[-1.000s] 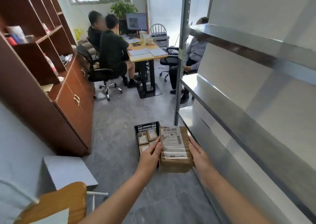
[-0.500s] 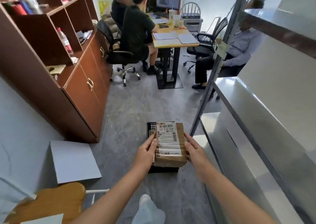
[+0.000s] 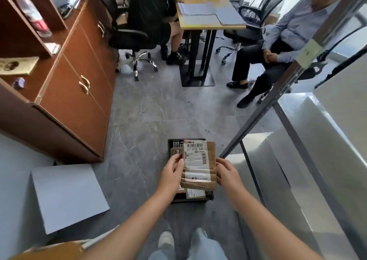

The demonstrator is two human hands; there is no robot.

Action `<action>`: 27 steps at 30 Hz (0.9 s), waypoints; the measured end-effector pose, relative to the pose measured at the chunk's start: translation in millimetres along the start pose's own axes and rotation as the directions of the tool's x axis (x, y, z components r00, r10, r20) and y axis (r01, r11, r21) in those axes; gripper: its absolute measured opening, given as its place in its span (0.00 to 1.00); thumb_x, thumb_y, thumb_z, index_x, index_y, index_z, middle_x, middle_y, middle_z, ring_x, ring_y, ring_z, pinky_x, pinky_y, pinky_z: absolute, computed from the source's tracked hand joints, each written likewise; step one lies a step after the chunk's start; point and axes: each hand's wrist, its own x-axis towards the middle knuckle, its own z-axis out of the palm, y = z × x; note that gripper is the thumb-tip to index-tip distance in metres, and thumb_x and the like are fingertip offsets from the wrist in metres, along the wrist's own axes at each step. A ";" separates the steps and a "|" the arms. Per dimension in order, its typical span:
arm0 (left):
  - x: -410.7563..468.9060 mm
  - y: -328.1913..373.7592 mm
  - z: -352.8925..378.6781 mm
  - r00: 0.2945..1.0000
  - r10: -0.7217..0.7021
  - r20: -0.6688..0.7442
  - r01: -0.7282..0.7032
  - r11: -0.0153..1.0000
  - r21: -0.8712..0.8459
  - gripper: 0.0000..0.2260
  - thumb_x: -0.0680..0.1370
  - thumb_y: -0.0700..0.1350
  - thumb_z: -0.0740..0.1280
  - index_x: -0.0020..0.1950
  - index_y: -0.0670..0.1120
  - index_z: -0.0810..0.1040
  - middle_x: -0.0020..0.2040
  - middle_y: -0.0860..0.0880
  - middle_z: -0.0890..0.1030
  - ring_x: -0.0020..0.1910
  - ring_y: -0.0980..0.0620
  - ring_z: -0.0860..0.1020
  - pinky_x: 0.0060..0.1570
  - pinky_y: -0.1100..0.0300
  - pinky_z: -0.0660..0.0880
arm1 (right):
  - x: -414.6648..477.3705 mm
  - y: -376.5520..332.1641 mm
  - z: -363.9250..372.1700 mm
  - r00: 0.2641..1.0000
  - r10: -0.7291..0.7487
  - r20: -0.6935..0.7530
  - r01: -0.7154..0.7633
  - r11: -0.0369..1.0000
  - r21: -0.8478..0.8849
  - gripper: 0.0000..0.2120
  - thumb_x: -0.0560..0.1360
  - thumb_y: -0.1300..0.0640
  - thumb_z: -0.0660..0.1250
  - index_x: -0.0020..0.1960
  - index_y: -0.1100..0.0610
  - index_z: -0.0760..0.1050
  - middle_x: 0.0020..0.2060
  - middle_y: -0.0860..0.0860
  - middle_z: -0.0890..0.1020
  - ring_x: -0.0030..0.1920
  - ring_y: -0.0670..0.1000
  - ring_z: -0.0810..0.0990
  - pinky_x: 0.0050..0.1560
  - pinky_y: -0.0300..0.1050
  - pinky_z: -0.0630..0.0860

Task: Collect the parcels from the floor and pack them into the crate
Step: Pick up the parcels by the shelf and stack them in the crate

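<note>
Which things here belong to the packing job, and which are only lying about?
Job: brown parcel, left hand, right hand, black crate, parcels inside it.
Lying about: grey board, wooden cabinet, bottle, desk papers.

One crate (image 3: 175, 143), one held parcel (image 3: 198, 166), two visible parcels inside (image 3: 195, 193), two seated people (image 3: 151, 7).
</note>
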 end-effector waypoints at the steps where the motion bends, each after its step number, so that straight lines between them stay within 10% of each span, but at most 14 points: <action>1: 13.5 -5.5 3.1 1.000 -0.028 0.008 0.028 0.999 0.015 0.16 0.82 0.47 0.60 0.70 0.48 0.72 0.64 0.48 0.78 0.62 0.54 0.77 0.65 0.54 0.73 | 14.1 -0.8 -0.5 1.000 0.021 -0.003 -0.021 1.000 -0.013 0.12 0.77 0.62 0.60 0.56 0.49 0.76 0.53 0.55 0.83 0.55 0.55 0.82 0.61 0.59 0.77; 9: 97.4 -72.3 32.1 0.970 -0.238 -0.056 0.244 0.951 0.189 0.17 0.83 0.46 0.57 0.72 0.48 0.70 0.61 0.47 0.75 0.61 0.53 0.73 0.60 0.64 0.66 | 112.5 36.4 4.1 0.971 0.224 0.087 -0.219 0.974 -0.065 0.12 0.79 0.63 0.62 0.61 0.54 0.73 0.54 0.52 0.82 0.51 0.52 0.83 0.40 0.43 0.79; 21: 271.7 -193.7 58.1 0.898 -0.408 -0.163 0.421 0.905 0.053 0.04 0.81 0.48 0.61 0.53 0.52 0.73 0.50 0.52 0.83 0.47 0.55 0.81 0.49 0.58 0.76 | 332.5 133.1 53.1 0.938 0.326 0.117 -0.311 0.942 -0.128 0.20 0.77 0.59 0.66 0.67 0.49 0.68 0.61 0.45 0.77 0.60 0.48 0.78 0.61 0.52 0.77; 27: 381.7 -280.7 64.5 0.907 -0.415 -0.074 0.422 0.892 0.165 0.11 0.81 0.46 0.59 0.62 0.52 0.74 0.56 0.53 0.81 0.49 0.57 0.79 0.45 0.62 0.76 | 466.5 205.1 68.9 0.908 0.404 0.110 -0.378 0.903 -0.205 0.21 0.75 0.56 0.67 0.66 0.48 0.69 0.60 0.47 0.78 0.59 0.51 0.78 0.63 0.58 0.75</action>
